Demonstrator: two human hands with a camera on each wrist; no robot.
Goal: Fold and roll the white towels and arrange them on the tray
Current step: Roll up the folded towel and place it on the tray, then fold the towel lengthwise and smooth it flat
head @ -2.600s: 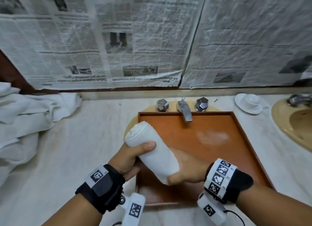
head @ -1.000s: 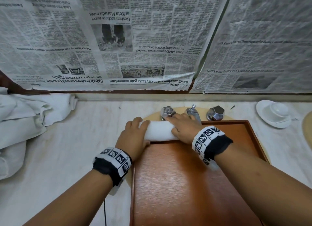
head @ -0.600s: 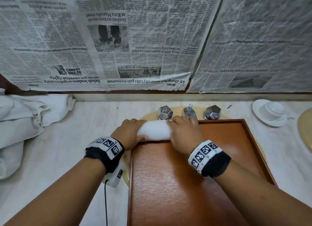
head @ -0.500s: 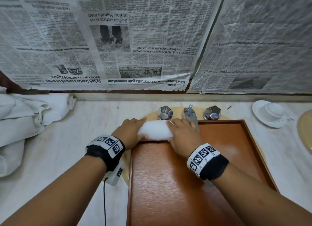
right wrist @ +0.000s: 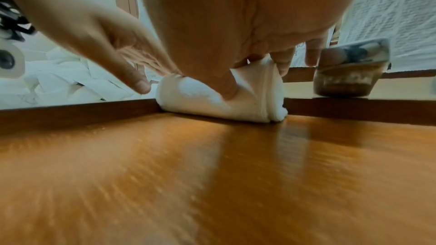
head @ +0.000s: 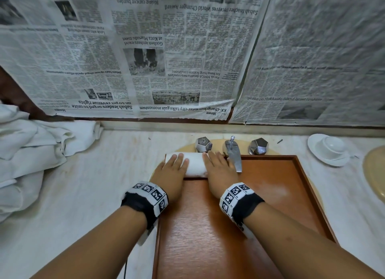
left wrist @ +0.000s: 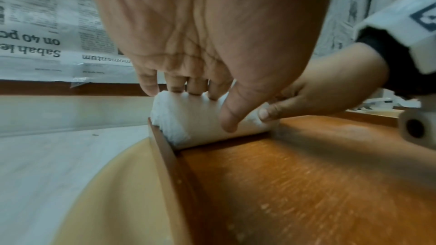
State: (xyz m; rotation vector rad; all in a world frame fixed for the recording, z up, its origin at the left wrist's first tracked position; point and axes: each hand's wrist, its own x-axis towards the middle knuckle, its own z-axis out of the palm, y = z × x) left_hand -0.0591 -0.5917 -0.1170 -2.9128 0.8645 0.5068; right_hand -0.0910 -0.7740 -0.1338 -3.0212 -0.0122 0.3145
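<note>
A rolled white towel lies crosswise in the far left corner of the brown wooden tray, against its back wall. My left hand lies flat over the roll's left end, with straight fingers across the top. My right hand presses the right end the same way. In the left wrist view the left fingers reach over the towel and the thumb touches its front. In the right wrist view the right thumb rests on the towel's front face.
A heap of loose white towels sits on the counter at the far left. A chrome tap with two faceted knobs overhangs the tray's back edge beside my right hand. A white cup and saucer stand at the far right, next to a second basin.
The roll was carried from the tray's front to its far left corner and set down. Since half a second ago both hands have flattened on top of it.
</note>
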